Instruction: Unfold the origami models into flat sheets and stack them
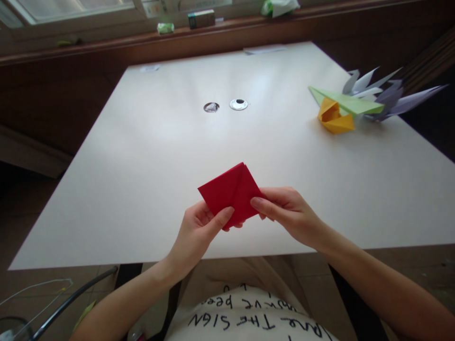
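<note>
red paper [227, 192] is held over the table [149, 156] towards six o'clock, left hand [199, 222] at its seven and right hand [284, 206] at its four, both pinching it thumb-over-fingers; uneven pressure could slide the folded layers apart, skewing the creases.

And we're indoors, at a desk-like white table [149, 175] with two round holes [236, 106] in its top, standing before a window [81, 9] and a brown sill [234, 27] dotted with small packets [165, 28]; tiled floor [412, 270] underneath! Home or office? Impossible to say from here.
</note>
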Tool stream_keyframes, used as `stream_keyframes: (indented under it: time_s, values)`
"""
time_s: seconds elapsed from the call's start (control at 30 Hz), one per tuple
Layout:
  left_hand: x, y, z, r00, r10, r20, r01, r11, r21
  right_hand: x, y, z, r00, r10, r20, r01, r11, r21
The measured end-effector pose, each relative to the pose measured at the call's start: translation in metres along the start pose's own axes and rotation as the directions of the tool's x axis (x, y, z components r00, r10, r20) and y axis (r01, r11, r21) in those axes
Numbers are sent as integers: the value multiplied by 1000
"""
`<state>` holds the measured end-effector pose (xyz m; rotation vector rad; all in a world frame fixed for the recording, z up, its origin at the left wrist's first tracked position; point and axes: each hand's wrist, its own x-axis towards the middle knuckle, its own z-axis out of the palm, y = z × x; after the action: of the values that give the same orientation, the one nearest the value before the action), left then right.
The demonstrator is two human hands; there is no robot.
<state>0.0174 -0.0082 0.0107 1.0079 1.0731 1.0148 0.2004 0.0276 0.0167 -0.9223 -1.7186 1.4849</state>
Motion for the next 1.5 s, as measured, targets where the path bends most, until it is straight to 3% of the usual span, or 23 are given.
stream_keyframes:
  time_s: [0.17,0.37,0.73,0.97,1.17,1.27,1.4,1.5]
  values:
    - [2,5,-10,997,-49,52,55,990,-127,1,5,-7,998,20,57,-33,974,226]
    - [2,0,-12,958,-133,254,222,904,-366,0,17,-5,987,-56,149,-9,915,403]
    - [1,-2,-8,936,-131,326,273,855,-441,1,17,-5,975,-111,193,28,920,392]
    - [0,1,-12,968,-69,241,140,946,-291,0,19,-5,982,-105,155,41,929,367]
    - [-3,13,-11,977,-79,196,92,994,-58,0,8,-5,990,-58,129,45,994,102]
    - [-2,11,-7,992,-82,93,84,996,-17,0,3,1,998,-64,21,65,997,-29]
    - [1,2,-4,998,-60,-14,60,998,-6,-1,5,13,973,-123,-195,131,991,28]
    - [1,-1,-5,1000,-17,-3,17,1000,-27,-1,7,14,971,-162,-174,174,983,57]
